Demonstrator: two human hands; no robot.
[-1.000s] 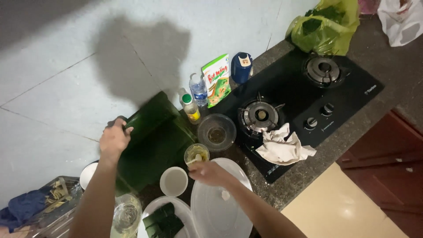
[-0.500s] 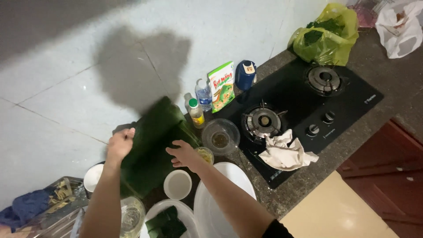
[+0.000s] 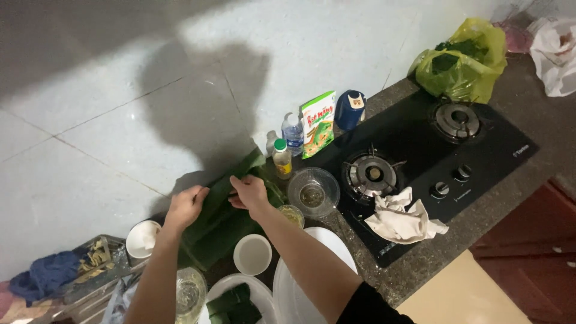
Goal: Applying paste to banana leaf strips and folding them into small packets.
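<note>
- The left hand point(image 3: 187, 205) lies on the upper left part of a large green banana leaf point(image 3: 223, 211), fingers curled over its edge and pinching it.
- The right hand point(image 3: 248, 193) grips the same leaf just beside the left one, fingers closed on a fold near the leaf's middle; a narrow strip of leaf shows between the two hands.
- The leaf lies on the dark counter point(image 3: 420, 264) under both hands and runs from the wall tiles down towards the person.
- Just right of the right hand stands a clear glass bowl point(image 3: 313, 192), and close below that hand sits a small glass of yellowish stuff point(image 3: 291, 215).
- Below the grip, near the right forearm, stands a small white bowl point(image 3: 252, 254), and a white plate point(image 3: 300, 282) lies partly under that arm.
- Left of the left hand is a white cup point(image 3: 143, 238).
- Above the right hand, against the wall, stand a small bottle with a green cap point(image 3: 281, 158), a clear water bottle point(image 3: 293, 133) and a green packet point(image 3: 318, 123).
- Further right of the grip is a black gas hob point(image 3: 480, 150) with a crumpled white cloth point(image 3: 403, 219) on its near edge.
- Well apart, at the far right, lies a yellow-green plastic bag point(image 3: 465, 60).
</note>
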